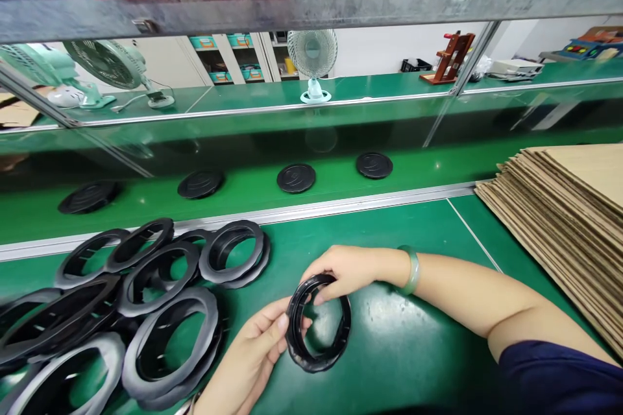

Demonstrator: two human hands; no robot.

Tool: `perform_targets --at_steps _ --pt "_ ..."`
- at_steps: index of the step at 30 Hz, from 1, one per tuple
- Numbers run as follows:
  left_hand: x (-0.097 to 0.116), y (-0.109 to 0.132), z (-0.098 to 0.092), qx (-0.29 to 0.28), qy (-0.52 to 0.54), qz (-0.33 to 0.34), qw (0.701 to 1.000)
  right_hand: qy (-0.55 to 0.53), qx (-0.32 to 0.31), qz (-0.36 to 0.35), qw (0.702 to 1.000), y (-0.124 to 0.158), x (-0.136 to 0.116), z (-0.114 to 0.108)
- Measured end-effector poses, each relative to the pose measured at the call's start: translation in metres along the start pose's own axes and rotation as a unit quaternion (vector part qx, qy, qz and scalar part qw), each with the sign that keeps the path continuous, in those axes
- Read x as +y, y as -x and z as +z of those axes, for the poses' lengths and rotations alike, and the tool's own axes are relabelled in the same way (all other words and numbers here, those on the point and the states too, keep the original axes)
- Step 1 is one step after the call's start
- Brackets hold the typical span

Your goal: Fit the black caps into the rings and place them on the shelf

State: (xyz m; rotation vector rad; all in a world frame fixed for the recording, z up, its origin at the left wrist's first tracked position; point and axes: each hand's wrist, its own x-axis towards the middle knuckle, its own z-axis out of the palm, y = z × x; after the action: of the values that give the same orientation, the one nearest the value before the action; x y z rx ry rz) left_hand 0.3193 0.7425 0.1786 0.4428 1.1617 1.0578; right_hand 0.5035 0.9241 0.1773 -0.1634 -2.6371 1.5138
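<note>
Left hand (257,347): pinching the left side of one black ring (346,321), thumb pressing on the near face, fingers curling behind. Right hand (338,269), wearing a pale green bangle (412,270) at the wrist: grasping the same ring's top edge, fingertips reaching into the opening. Ring: leaning upright between both hands above the green tabletop (399,230); whether its lower edge is touching, I cannot tell. Loose rings (126,292), one heap: lying to the left. Black discs (296,177), four: resting in a row beyond the metal rail (341,207). Handling, in my judgement: good work is calling for a steady left pinch, light right fingertips and even pressure, so that the rim is not twisting.
</note>
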Motion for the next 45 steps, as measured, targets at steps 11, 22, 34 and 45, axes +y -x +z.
perform_targets --at_steps 11,22,34,45 --pt "0.001 -0.001 0.002 -0.018 -0.037 0.036 0.999 -0.171 0.127 0.192 0.958 -0.006 0.018 -0.002" --pt "0.0 -0.002 0.003 -0.01 -0.069 0.028 0.997 -0.279 0.035 0.133 0.95 -0.002 0.028 -0.016" --pt "-0.005 -0.004 0.009 0.031 -0.059 0.044 0.997 -0.293 0.032 0.116 0.949 -0.001 0.035 -0.029" --pt "-0.017 -0.019 -0.007 -0.022 -0.061 0.079 0.995 -0.254 0.094 0.137 0.953 0.002 0.056 -0.038"
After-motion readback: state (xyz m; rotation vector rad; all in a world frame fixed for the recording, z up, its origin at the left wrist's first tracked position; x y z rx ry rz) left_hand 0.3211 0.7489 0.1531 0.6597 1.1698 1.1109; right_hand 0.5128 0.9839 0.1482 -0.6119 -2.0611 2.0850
